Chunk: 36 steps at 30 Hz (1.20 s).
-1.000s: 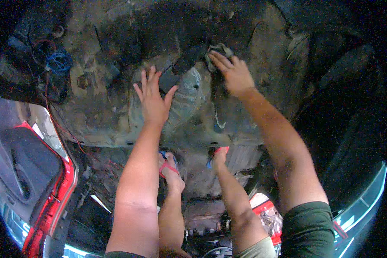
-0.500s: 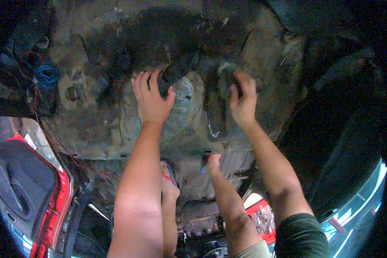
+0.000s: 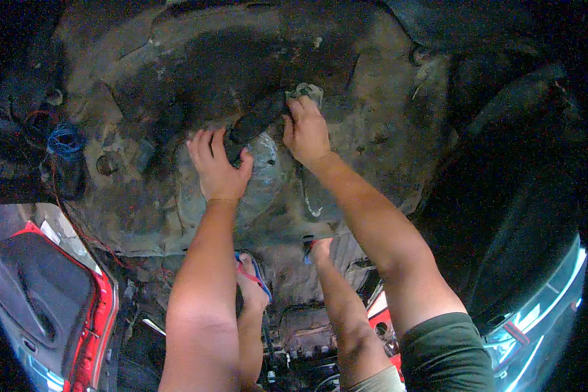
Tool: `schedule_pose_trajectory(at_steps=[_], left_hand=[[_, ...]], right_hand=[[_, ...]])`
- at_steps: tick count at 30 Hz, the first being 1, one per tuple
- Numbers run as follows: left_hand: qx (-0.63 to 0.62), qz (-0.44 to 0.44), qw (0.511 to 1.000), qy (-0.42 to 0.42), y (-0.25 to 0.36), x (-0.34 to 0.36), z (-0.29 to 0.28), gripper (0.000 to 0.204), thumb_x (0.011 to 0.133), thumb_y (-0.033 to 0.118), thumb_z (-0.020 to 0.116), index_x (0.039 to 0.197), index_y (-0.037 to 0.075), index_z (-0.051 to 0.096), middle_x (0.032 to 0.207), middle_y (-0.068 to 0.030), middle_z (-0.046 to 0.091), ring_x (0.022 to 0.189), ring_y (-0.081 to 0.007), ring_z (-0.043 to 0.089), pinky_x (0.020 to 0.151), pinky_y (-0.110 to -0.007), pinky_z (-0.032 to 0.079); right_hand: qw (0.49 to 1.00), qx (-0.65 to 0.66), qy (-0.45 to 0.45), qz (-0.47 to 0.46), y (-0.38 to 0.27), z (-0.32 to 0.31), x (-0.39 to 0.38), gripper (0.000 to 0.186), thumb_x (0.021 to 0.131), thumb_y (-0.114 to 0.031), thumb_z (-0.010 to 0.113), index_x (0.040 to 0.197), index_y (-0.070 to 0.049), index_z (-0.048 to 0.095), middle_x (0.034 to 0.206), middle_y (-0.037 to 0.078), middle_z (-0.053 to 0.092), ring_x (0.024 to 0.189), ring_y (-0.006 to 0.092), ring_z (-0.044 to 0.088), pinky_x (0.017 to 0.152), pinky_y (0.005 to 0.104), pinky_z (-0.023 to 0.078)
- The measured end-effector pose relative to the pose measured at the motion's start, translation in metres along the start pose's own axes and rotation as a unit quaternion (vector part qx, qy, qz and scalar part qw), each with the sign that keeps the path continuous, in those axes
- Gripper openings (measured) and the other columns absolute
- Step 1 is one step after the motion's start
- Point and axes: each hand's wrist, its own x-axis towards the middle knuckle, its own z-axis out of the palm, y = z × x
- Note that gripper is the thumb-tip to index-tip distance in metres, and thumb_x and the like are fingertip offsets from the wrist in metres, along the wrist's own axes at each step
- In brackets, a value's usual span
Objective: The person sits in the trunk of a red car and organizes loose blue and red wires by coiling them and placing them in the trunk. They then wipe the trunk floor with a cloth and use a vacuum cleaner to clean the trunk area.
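Across a dirty, bare car floor panel (image 3: 372,170) lies a dark, elongated, roughly tube-shaped piece (image 3: 258,122), tilted up to the right. My left hand (image 3: 217,168) is curled round its lower left end, thumb on the near side. At the upper right end, my right hand (image 3: 308,136) grips a small greyish fitting (image 3: 313,95) with bent fingers. Whether that fitting is joined to the dark piece is hard to see, as my fingers cover the spot. Just below the dark piece shows a pale, scuffed round patch (image 3: 262,163) of the panel.
Blue coiled wires (image 3: 65,140) and a red cable (image 3: 78,225) run along the left side. An open red-edged car door (image 3: 39,294) stands at lower left. Black trim (image 3: 503,196) fills the right. My sandalled foot (image 3: 251,281) rests below the panel's front edge.
My right hand has moved left and upward with the greyish fitting, up to the dark piece's upper end. The left hand keeps its hold; the whole view has shifted slightly.
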Motion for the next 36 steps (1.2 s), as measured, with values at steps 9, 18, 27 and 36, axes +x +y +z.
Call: schedule_pose_trajectory(at_steps=[9, 18, 27, 36], left_hand=[[0.023, -0.008, 1.000, 0.006, -0.015, -0.010, -0.003, 0.062, 0.078, 0.032, 0.072, 0.131, 0.004, 0.055, 0.134, -0.0198, 0.048, 0.134, -0.0432, 0.040, 0.120, -0.062, 0.025], [0.006, -0.005, 1.000, 0.020, -0.003, -0.003, -0.011, 0.062, 0.078, 0.032, 0.073, 0.131, 0.005, 0.055, 0.132, -0.0189, 0.048, 0.135, -0.0415, 0.040, 0.120, -0.062, 0.024], [0.015, -0.002, 1.000, 0.013, -0.013, -0.012, -0.007, 0.061, 0.078, 0.031, 0.072, 0.131, 0.006, 0.056, 0.132, -0.0184, 0.049, 0.134, -0.0415, 0.041, 0.120, -0.061, 0.025], [0.005, -0.003, 1.000, 0.011, -0.010, -0.011, -0.003, 0.062, 0.077, 0.031, 0.072, 0.131, 0.006, 0.055, 0.132, -0.0184, 0.049, 0.134, -0.0415, 0.041, 0.119, -0.062, 0.027]], right_hand=[[0.986, -0.155, -0.057, 0.016, 0.029, -0.085, 0.001, 0.040, 0.083, -0.008, 0.066, 0.123, -0.003, 0.062, 0.115, 0.018, 0.059, 0.108, 0.0399, 0.055, 0.093, 0.0492, 0.047], [0.943, -0.237, -0.184, -0.142, -0.002, -0.048, 0.004, 0.050, 0.087, -0.013, 0.060, 0.137, -0.009, 0.057, 0.120, 0.010, 0.057, 0.117, 0.0288, 0.053, 0.095, 0.0427, 0.043], [0.900, -0.358, -0.249, 0.008, 0.028, -0.133, 0.025, 0.057, 0.087, -0.011, 0.059, 0.144, -0.016, 0.051, 0.116, 0.014, 0.062, 0.111, 0.0339, 0.061, 0.094, 0.0453, 0.049], [0.952, -0.219, -0.200, 0.080, 0.060, -0.092, -0.031, 0.055, 0.085, -0.006, 0.059, 0.139, -0.013, 0.056, 0.114, 0.021, 0.060, 0.109, 0.0414, 0.059, 0.093, 0.0472, 0.050]])
